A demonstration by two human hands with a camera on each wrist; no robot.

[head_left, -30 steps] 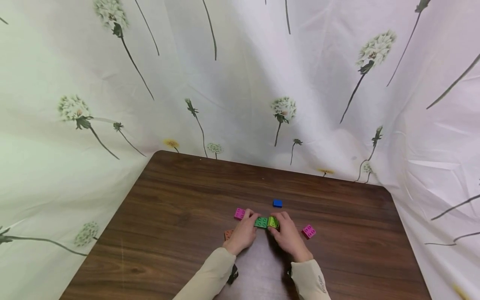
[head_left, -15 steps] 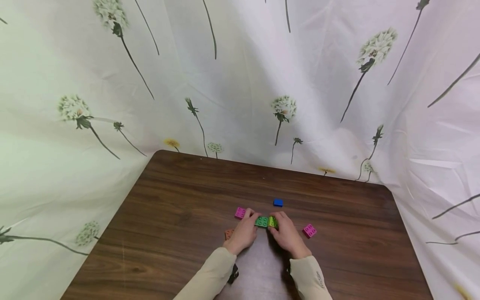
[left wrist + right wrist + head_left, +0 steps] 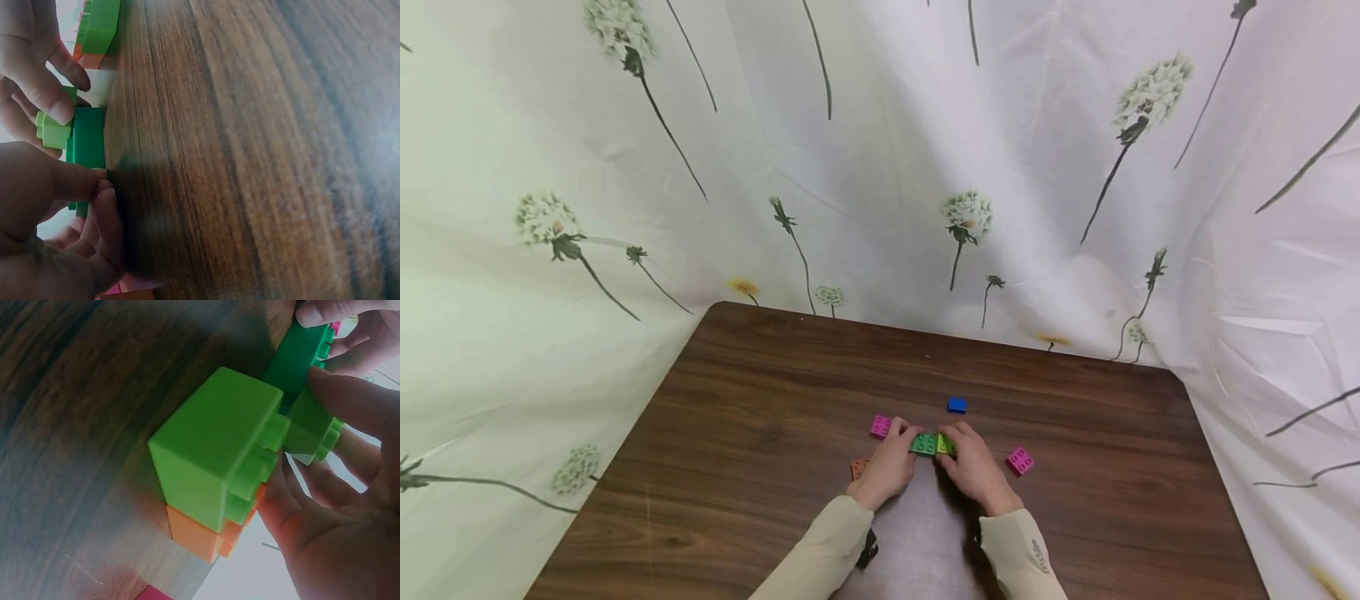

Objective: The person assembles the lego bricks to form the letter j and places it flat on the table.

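With its thumb and fingers, my left hand (image 3: 889, 465) grips the left part of a dark green building brick (image 3: 923, 444) low on the table. My right hand (image 3: 976, 468) pinches a smaller lime green brick (image 3: 947, 444) at the dark green brick's right end. In the left wrist view the lime brick (image 3: 55, 131) sits against the studded side of the dark green brick (image 3: 91, 134); whether the two are fully joined I cannot tell. Beside my right hand, a bigger light green brick (image 3: 212, 444) and an orange brick (image 3: 195, 531) show in the right wrist view, hidden from above.
A pink brick (image 3: 881, 426) and an orange-brown brick (image 3: 858, 469) lie by my left hand. Farther back is a blue brick (image 3: 957, 405). Another pink brick (image 3: 1020, 461) lies to the right on the wooden table (image 3: 760, 383). A flowered curtain (image 3: 880, 167) hangs behind it.
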